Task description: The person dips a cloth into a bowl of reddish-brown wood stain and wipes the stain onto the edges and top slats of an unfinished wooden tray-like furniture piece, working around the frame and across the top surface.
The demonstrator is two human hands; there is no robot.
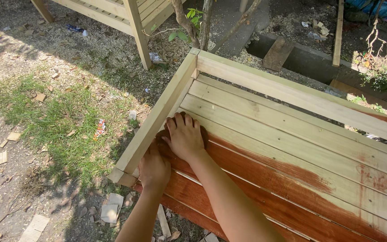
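A slatted wooden frame [292, 96] of pale wood lies in front of me. Its near slats [265, 192] are coated in red-brown stain, and the far slats are bare with a few smears. My right hand [184, 136] presses flat on a dark brown cloth [161, 134] on the slats, right beside the left end rail [155, 121]. My left hand [154, 168] sits just below it at the near left corner, fingers curled against the rail. Most of the cloth is hidden under my right palm.
A second pale slatted wooden piece [133, 18] stands at the back left, with thin tree trunks [202, 27] beside it. Grass [59, 121], sawdust and wood offcuts [112, 208] cover the ground to the left. A concrete channel [292, 58] and a plank [338, 31] lie behind.
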